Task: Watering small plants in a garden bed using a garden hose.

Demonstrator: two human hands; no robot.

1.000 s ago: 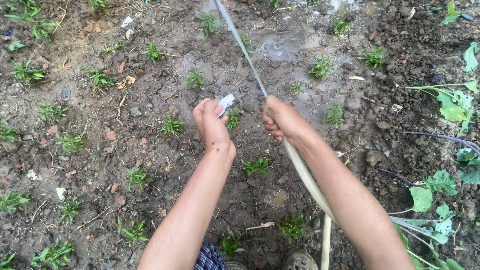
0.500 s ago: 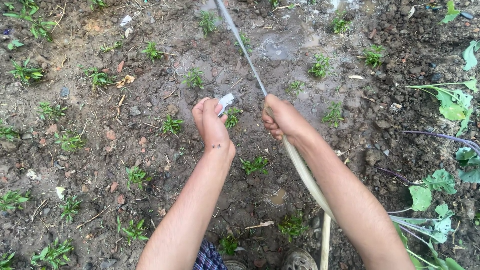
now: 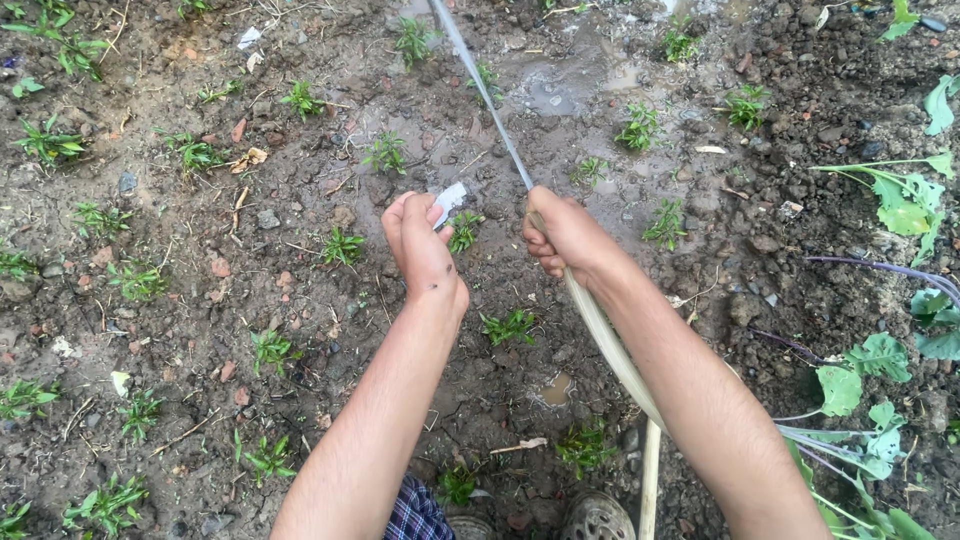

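My right hand (image 3: 565, 232) is closed around the end of a pale hose (image 3: 610, 345) that runs back under my forearm. A thin jet of water (image 3: 480, 85) shoots from it up and away over the wet soil. My left hand (image 3: 418, 240) is closed on a small white-grey object (image 3: 449, 200) that sticks out past my fingers; what it is cannot be told. Between the hands, on the ground, stands a small green seedling (image 3: 463, 232).
Dark muddy soil with several small green seedlings (image 3: 343, 246) spread across it. A puddle (image 3: 560, 95) lies at the top centre. Larger leafy plants (image 3: 890, 200) grow along the right edge. My shoe (image 3: 597, 517) shows at the bottom.
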